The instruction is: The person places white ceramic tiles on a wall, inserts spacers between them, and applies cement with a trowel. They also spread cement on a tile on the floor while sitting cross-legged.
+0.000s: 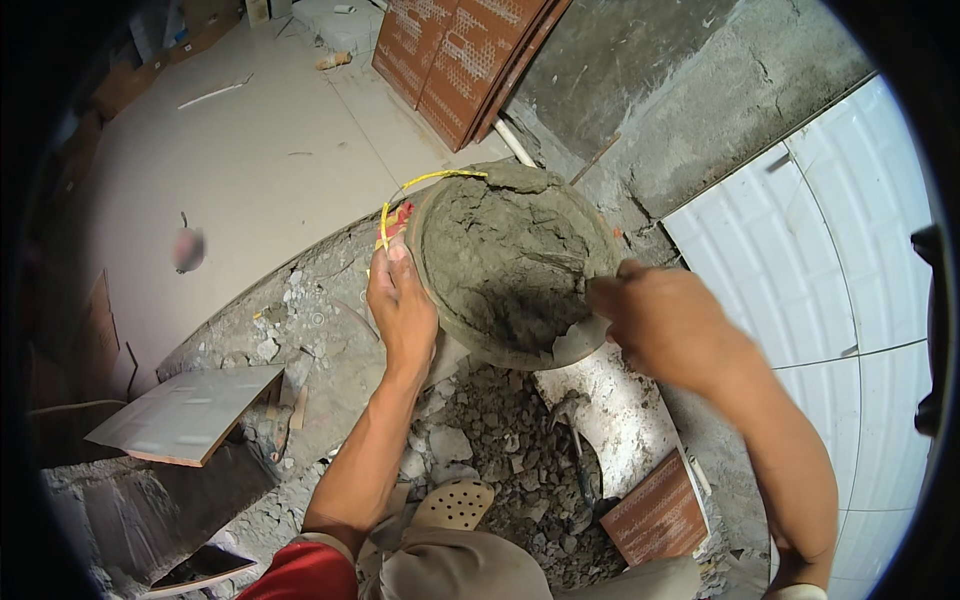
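A round bucket full of grey, wet-looking mortar sits in the centre, raised edges of the mix along its rim. My left hand grips the bucket's left side, beside a red wrapping and a thin yellow strap that runs over the rim. My right hand, slightly blurred, is closed at the bucket's right rim, its fingertips in front of the mortar. A small grey flat piece shows below those fingers; what the hand holds is hidden.
Stacked brown-backed tiles lean at the back. Cream floor tiles lie left, white wall tiles right. Below are rubble, a dark metal tool, a loose tile, a broken brown tile and my sandal.
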Motion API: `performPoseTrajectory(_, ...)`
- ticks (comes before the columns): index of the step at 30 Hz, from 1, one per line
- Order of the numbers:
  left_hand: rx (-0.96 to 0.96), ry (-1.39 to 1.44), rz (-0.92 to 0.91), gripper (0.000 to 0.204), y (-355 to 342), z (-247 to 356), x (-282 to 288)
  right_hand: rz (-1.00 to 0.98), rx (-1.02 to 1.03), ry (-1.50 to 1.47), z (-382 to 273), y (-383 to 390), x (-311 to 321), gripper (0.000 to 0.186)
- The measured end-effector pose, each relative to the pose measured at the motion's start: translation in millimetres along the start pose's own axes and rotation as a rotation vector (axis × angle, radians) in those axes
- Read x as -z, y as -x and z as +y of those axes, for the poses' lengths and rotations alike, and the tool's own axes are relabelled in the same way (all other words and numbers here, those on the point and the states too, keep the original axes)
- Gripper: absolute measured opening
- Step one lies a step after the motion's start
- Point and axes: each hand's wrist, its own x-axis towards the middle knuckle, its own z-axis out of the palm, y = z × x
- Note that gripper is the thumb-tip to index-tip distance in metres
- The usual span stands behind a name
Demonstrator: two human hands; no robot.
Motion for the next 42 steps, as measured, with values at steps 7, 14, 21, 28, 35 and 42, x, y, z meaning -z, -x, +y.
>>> performPoseTrajectory(7,0.029,0.050,-0.018,0.036,0.1,-3.6,0.7,0.813,-0.173,-1.030,-8.2,-17.5,-54.8,0.027)
performPoseTrajectory(14,0.000,0.018,-0.013,0.036,-2.8,-3.4,0.8,1.019,0.165,-1.357,-32.5,-66.2,-21.1,0.023)
performPoseTrajectory(21,0.033,-0.043,-0.006,0.037,2.1,3.5,2.9,0.714,0.284,-1.567,-58.5,-125.2,-19.7,0.025)
performPoseTrajectory(28,-0.087,-0.107,0.014,0.037,-2.4,-4.4,3.5,0.551,0.452,-1.612,-7.7,-56.3,-64.7,0.024)
performPoseTrajectory(35,-0.085,-0.112,0.018,0.035,-4.1,-2.2,1.1,0.669,0.381,-1.755,-10.1,-71.8,-30.8,0.026)
performPoseTrajectory(42,-0.059,-0.138,-0.005,0.036,-0.1,-6.4,6.4,0.847,0.445,-1.687,-24.6,-122.5,-0.6,0.015)
